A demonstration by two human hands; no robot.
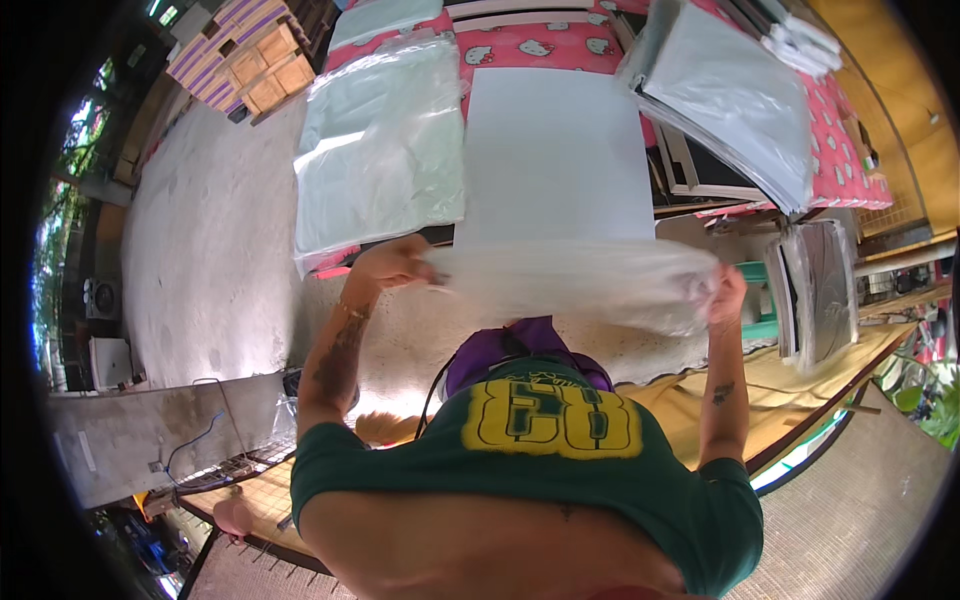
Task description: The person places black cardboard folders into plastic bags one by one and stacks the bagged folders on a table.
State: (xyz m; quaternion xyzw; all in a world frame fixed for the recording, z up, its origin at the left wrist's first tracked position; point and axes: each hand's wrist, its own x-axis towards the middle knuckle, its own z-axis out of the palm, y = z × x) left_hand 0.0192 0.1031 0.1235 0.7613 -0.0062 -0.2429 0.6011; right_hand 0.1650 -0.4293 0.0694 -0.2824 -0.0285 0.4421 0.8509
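A clear plastic sheet or bag [585, 280], blurred by motion, is stretched between my two hands. My left hand [392, 264] pinches its left end, and my right hand [727, 295] grips its right end. Just beyond the plastic, a large white board [555, 150] lies flat on the table, its near edge hidden behind the plastic. Left of that board rests a stack of pale sheets in clear plastic wrap [385, 150], close to my left hand.
A pink patterned cloth [540, 45] covers the table. Plastic-wrapped panels [735, 100] lean at the right over dark frames [705, 165]. More wrapped panels [820, 290] stand right of my right hand, by a green stool [757, 300]. Stacked boxes [245, 60] sit far left.
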